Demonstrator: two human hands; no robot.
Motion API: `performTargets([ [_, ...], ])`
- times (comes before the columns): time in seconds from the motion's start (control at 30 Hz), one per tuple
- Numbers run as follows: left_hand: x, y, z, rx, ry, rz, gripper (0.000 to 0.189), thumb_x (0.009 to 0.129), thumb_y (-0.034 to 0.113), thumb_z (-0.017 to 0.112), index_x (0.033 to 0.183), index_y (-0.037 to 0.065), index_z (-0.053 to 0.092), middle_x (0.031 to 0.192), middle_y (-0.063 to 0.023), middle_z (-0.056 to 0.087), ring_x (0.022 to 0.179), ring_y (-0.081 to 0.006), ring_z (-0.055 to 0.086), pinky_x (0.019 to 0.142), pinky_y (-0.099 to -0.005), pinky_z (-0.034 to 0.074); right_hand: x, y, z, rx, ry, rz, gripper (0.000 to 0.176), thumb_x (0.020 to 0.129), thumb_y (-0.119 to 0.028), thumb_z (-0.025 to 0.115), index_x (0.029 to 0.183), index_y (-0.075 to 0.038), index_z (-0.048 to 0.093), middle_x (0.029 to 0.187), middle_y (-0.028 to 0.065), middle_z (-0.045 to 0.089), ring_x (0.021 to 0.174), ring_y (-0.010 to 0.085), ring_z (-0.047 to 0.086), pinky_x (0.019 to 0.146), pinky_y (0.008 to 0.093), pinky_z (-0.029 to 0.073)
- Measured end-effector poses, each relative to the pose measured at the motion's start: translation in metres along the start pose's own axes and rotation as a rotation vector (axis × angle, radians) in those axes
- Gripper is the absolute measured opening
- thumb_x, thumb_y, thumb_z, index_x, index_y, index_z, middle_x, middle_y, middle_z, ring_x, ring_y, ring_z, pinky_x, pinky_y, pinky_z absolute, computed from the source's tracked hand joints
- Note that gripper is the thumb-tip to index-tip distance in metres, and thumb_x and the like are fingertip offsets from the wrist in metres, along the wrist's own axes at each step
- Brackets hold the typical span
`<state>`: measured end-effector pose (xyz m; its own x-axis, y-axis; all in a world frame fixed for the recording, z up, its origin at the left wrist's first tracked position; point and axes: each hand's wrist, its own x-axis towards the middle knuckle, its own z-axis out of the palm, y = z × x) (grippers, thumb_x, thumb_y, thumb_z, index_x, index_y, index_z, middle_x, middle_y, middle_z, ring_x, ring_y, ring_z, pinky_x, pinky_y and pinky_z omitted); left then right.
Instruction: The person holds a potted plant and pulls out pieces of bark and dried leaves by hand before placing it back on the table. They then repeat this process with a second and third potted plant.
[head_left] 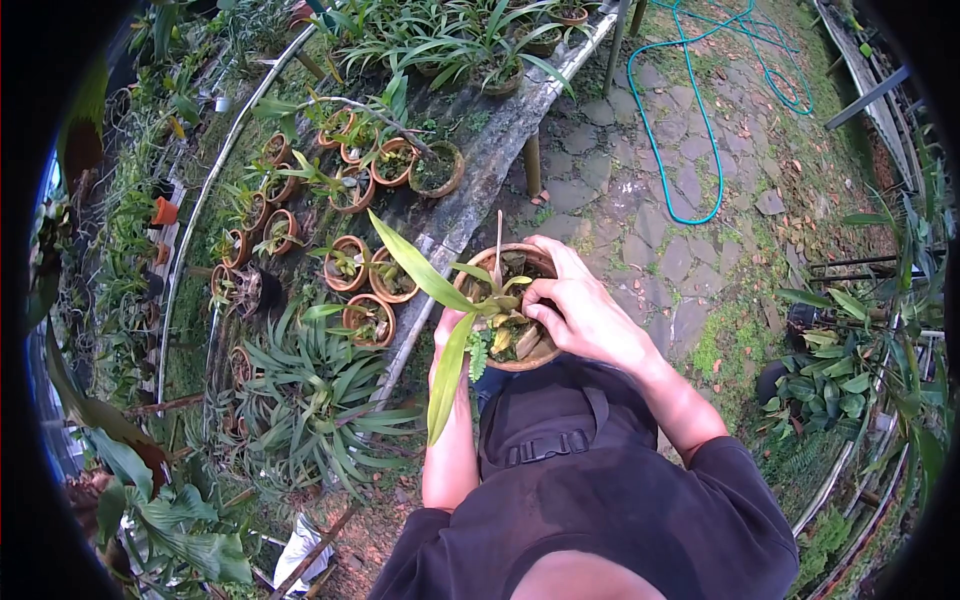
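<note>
A round clay flowerpot [541, 358] is held up in front of my body. In it grows an orchid-like plant [490, 305] with long yellow-green leaves, a thin upright stalk and some yellowed parts, among chunky brown potting material [528, 342]. My left hand [446, 332] is closed on the pot's left side, its fingers partly hidden by leaves and the pot. My right hand [585, 312] reaches over the right rim. Its thumb and a finger are bent together inside the pot, close to the plant's base; what they pinch, if anything, is hidden. A small fern [477, 355] hangs at the pot's near-left edge.
Left of me, a dark bench [470, 190] carries several clay pots [347, 263] and leafy plants. A spiky-leaved clump [320, 365] grows near its front. A green hose [655, 145] lies across the stone path [640, 240]. More plants [825, 375] stand at the right.
</note>
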<state>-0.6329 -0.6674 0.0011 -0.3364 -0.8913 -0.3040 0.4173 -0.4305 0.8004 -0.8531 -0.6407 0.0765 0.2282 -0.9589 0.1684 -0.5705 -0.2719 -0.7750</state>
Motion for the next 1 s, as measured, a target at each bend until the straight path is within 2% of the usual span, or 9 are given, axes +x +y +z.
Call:
performTargets([
  [0.1, -0.004, -0.017, -0.030, -0.066, 0.035, 0.038, 0.060, 0.091, 0.037, 0.060, 0.133, -0.006, 0.053, 0.122, -0.0194, 0.066, 0.109, -0.0262, 0.065, 0.099, -0.0406, 0.050, -0.004, -0.001, -0.029, 0.334, -0.097, 0.078, 0.013, 0.086, -0.011, 0.067, 0.095, -0.002, 0.068, 0.147, 0.0231, 0.043, 0.132, 0.0390, 0.048, 0.108, 0.0467, 0.040],
  [0.13, -0.005, -0.012, -0.022, -0.121, 0.094, 0.008, 0.057, 0.090, 0.040, 0.063, 0.127, -0.002, 0.056, 0.114, -0.0165, 0.067, 0.098, -0.0267, 0.066, 0.090, -0.0402, 0.053, -0.008, 0.000, -0.035, 0.404, -0.063, 0.109, 0.011, 0.087, -0.013, 0.069, 0.091, -0.003, 0.068, 0.146, 0.0193, 0.047, 0.136, 0.0349, 0.047, 0.111, 0.0462, 0.036],
  [0.17, -0.007, -0.008, -0.015, -0.178, 0.155, -0.019, 0.053, 0.088, 0.043, 0.065, 0.121, 0.002, 0.059, 0.106, -0.0136, 0.068, 0.088, -0.0272, 0.068, 0.082, -0.0397, 0.056, -0.012, 0.004, -0.042, 0.310, -0.020, 0.056, 0.013, 0.088, -0.015, 0.068, 0.092, -0.003, 0.068, 0.145, 0.0185, 0.048, 0.134, 0.0356, 0.048, 0.109, 0.0459, 0.038],
  [0.27, -0.007, -0.024, -0.042, -0.073, 0.133, 0.129, 0.060, 0.090, 0.051, 0.065, 0.118, -0.002, 0.063, 0.108, -0.0139, 0.070, 0.097, -0.0223, 0.067, 0.088, -0.0350, 0.054, -0.028, 0.010, -0.065, 0.124, 0.053, 0.077, 0.017, 0.089, -0.020, 0.069, 0.092, -0.003, 0.067, 0.142, 0.0174, 0.051, 0.132, 0.0370, 0.049, 0.108, 0.0465, 0.039],
  [0.4, -0.003, -0.015, -0.034, -0.147, 0.118, 0.068, 0.063, 0.088, 0.054, 0.067, 0.118, -0.002, 0.062, 0.107, -0.0121, 0.070, 0.095, -0.0217, 0.066, 0.085, -0.0349, 0.053, -0.041, 0.011, -0.080, -0.077, 0.082, 0.145, 0.019, 0.085, -0.021, 0.074, 0.086, -0.003, 0.068, 0.136, 0.0173, 0.055, 0.130, 0.0381, 0.049, 0.108, 0.0465, 0.039],
  [0.53, 0.004, -0.005, -0.020, -0.179, 0.062, 0.064, 0.054, 0.088, 0.042, 0.068, 0.125, 0.003, 0.058, 0.112, -0.0142, 0.067, 0.097, -0.0268, 0.066, 0.087, -0.0428, 0.055, -0.037, 0.010, -0.073, -0.047, 0.147, 0.082, 0.021, 0.077, -0.021, 0.080, 0.080, -0.003, 0.069, 0.132, 0.0148, 0.058, 0.129, 0.0370, 0.050, 0.108, 0.0469, 0.040],
  [0.73, 0.010, -0.006, -0.008, -0.237, 0.121, -0.026, 0.048, 0.088, 0.036, 0.068, 0.121, 0.002, 0.059, 0.109, -0.0132, 0.067, 0.097, -0.0267, 0.066, 0.088, -0.0426, 0.055, -0.014, 0.003, -0.058, -0.099, 0.116, -0.067, 0.018, 0.077, -0.021, 0.080, 0.081, -0.006, 0.071, 0.130, 0.0133, 0.059, 0.128, 0.0350, 0.051, 0.105, 0.0463, 0.042],
  [0.87, 0.006, -0.008, -0.008, -0.213, 0.139, -0.065, 0.033, 0.096, 0.029, 0.062, 0.117, 0.005, 0.061, 0.109, -0.0072, 0.065, 0.102, -0.0188, 0.062, 0.095, -0.0346, 0.049, -0.001, 0.008, -0.035, -0.079, 0.180, -0.075, 0.014, 0.078, -0.018, 0.078, 0.086, -0.008, 0.074, 0.131, 0.0134, 0.058, 0.127, 0.0349, 0.051, 0.105, 0.0459, 0.042],
  [1.0, 0.010, -0.017, -0.018, -0.196, 0.059, -0.097, 0.049, 0.094, 0.034, 0.068, 0.129, 0.003, 0.057, 0.115, -0.0041, 0.064, 0.104, -0.0149, 0.060, 0.096, -0.0311, 0.047, 0.008, 0.015, -0.013, -0.175, 0.173, -0.094, 0.016, 0.078, -0.014, 0.077, 0.093, -0.009, 0.076, 0.133, 0.0139, 0.057, 0.127, 0.0354, 0.050, 0.103, 0.0460, 0.042],
])
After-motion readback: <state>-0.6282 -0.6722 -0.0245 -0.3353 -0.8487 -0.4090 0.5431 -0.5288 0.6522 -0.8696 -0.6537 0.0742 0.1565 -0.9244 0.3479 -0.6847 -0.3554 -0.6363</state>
